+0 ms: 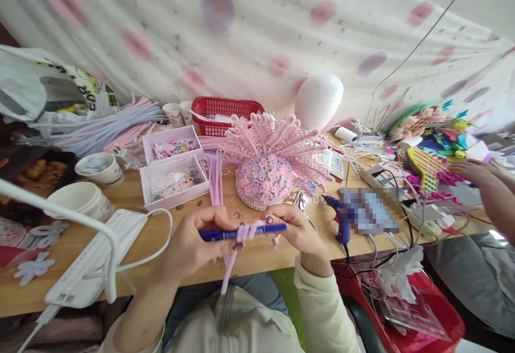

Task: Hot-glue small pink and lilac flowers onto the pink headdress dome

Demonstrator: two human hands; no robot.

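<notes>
A blue pen lies level above the table's front edge, with a lilac pipe cleaner coiled around its middle. My left hand is closed on the pen's left part, thumb and fingers against the coils. One tail of the pipe cleaner hangs down below them. At the pen's right part, my right hand pinches the pipe cleaner's other end close to the pen. Just beyond my hands stands a dome of pastel flowers with a pink feathery fan and a pearl rim. Straight lilac pipe cleaners lie left of it.
Two white boxes of beads and a white power strip are at left. A red basket and white balloon stand behind. To the right lie a blue glue gun, cables and another person's hand.
</notes>
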